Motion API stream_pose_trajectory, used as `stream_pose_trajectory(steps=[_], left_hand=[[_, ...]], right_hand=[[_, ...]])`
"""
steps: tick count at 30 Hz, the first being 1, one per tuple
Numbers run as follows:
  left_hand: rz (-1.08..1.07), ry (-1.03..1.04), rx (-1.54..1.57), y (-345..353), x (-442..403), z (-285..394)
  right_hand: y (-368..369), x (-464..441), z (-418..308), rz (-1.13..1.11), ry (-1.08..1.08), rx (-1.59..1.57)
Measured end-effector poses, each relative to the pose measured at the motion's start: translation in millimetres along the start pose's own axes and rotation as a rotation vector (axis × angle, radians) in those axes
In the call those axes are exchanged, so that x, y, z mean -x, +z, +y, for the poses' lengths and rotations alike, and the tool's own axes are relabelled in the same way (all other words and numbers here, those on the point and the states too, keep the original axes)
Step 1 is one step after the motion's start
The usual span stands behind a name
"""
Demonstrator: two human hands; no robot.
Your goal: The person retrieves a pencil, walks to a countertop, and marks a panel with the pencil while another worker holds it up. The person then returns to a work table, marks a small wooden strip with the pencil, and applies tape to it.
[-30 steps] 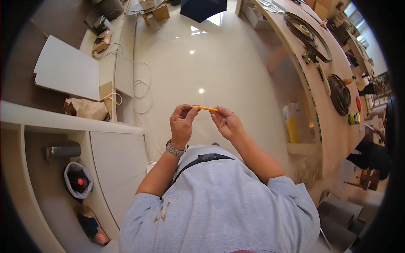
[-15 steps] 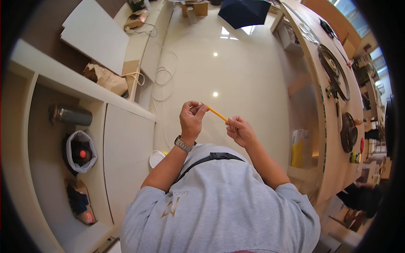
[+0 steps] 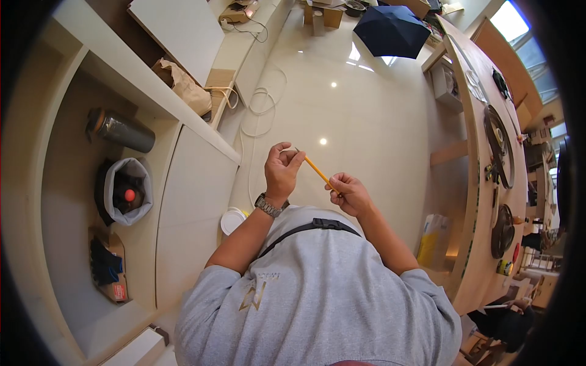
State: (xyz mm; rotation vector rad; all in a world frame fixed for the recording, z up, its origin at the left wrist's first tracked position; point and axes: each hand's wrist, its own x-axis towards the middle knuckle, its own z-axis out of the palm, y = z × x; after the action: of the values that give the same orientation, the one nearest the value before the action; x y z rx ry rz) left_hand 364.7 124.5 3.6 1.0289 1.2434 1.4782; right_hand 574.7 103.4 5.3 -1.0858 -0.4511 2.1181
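A yellow pencil [image 3: 316,168] is held between my two hands in front of my waist, slanting down to the right. My left hand [image 3: 284,171], with a metal watch on its wrist, pinches the pencil near its dark pointed upper end. The fingers of my right hand [image 3: 348,194] are closed around the lower end. Below both hands are my grey shirt and a black belt with a buckle.
An open shelf on the left holds a dark bottle [image 3: 122,130], a lined bin [image 3: 128,191] and dark gloves [image 3: 105,262]. A white bucket [image 3: 232,221] stands by the cabinet. A dark umbrella [image 3: 392,30] lies ahead. The wooden workbench [image 3: 482,189] at right carries round frames.
The view has turned, shifting the surroundings right. The pencil has gone from nearly level to slanted, its right end lower. Both hands still hold it.
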Motion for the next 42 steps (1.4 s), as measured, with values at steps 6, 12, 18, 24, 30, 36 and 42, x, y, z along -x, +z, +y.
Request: stream_pose_trajectory(steps=[6, 12, 18, 24, 30, 36, 42], left_hand=[[0.006, 0.000, 0.042, -11.3, -3.3, -2.1], [0.006, -0.067, 0.012, -13.3, -4.3, -23.1], [-0.333, -0.197, -0.046, -23.5, 10.5, -3.8], [-0.341, -0.219, -0.078, -46.6, 12.1, -13.7], [0.208, 0.015, -0.260, -172.6, 5.1, -5.0], [1.041, 0.054, -0.704, -351.3, 13.6, 67.7], [1.224, 0.050, -0.878, -445.5, 22.9, 87.4]], right_hand=[[10.9, -8.8, 2.9, 0.004, 0.028, 0.022], [20.6, -7.6, -0.6, 0.034, -0.040, 0.373], [41.6, -17.5, 7.1, 0.003, -0.168, 0.757], [50.4, -31.8, 16.5, -0.019, -0.179, 0.901], [23.6, -43.7, 28.8, 0.086, -0.174, 1.006], [-17.3, -45.6, 42.6, 0.191, -0.094, 1.089], [-69.7, -60.2, 62.7, 0.278, -0.017, 1.167]])
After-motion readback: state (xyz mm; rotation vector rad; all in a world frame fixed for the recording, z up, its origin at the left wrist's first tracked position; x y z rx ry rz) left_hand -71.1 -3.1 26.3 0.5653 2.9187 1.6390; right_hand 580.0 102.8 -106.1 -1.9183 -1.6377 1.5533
